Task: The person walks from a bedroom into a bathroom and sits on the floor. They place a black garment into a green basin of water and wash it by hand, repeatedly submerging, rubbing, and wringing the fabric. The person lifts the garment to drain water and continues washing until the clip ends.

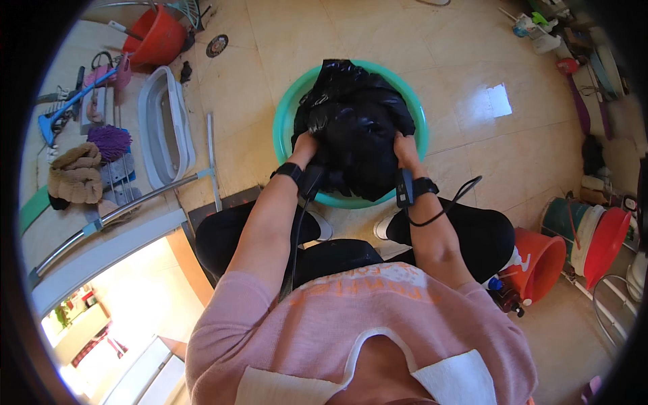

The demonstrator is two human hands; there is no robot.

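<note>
A glossy black bundle (357, 121), a plastic bag or shiny fabric, fills most of a round green basin (421, 116) on the floor. Part of it rises over the basin's far rim. My left hand (305, 146) grips the left side of the bundle, its fingertips hidden in the folds. Opposite it, my right hand (405, 148) grasps the right side, just inside the rim, with the fingers partly hidden. Each wrist wears a black strap with a small device and a cable. What lies beneath the bundle cannot be seen.
Left, a grey-white collapsible tub (164, 126) leans by a wall hung with brushes, near a red bucket (157, 38). A metal rail (147, 200) borders the doorway. An orange bucket (536, 266) and bottles stand right. A floor drain (217, 46) lies beyond the basin.
</note>
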